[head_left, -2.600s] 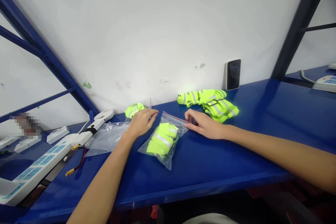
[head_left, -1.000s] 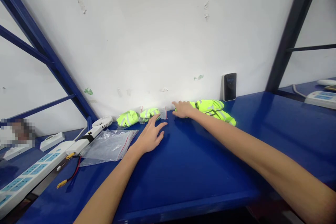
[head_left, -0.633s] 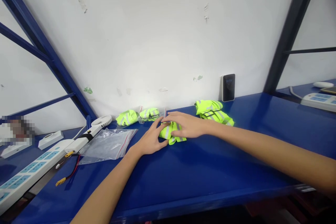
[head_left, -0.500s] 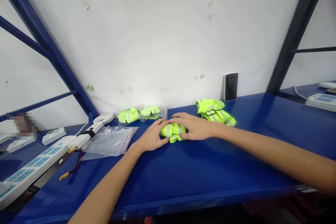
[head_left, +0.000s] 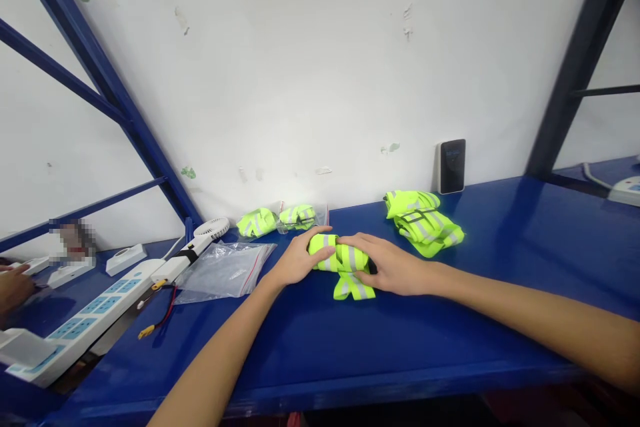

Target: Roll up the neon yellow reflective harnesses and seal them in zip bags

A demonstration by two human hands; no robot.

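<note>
A rolled-up fluorescent yellow reflective vest (head_left: 353,257) with grey stripes lies on the blue table between my hands. Its left end is in the grip of my left hand (head_left: 300,258), thumb across the front and fingers behind. My right hand (head_left: 395,265) curls around the right end, with the thumb low and the fingers on top. Two strips of the fabric stick out toward me below the roll. Behind it to the right rests a pile of the same yellow fabric (head_left: 425,221). Two more yellow bundles, one a bagged bundle (head_left: 299,215) and another bundle (head_left: 257,221), lie against the wall.
Clear zip bags (head_left: 220,271) lie left of my left hand. Beyond them are a white fan (head_left: 213,229), a cable with yellow connectors (head_left: 167,313) and a long power strip (head_left: 95,313). A black-fronted device (head_left: 453,167) leans on the wall. Another person's hand (head_left: 15,290) shows at far left.
The view has shifted slightly left. My hands are a little farther apart, the roll looks wider, and more of its loose strips shows at the front. Another person's hand has appeared at far left.
</note>
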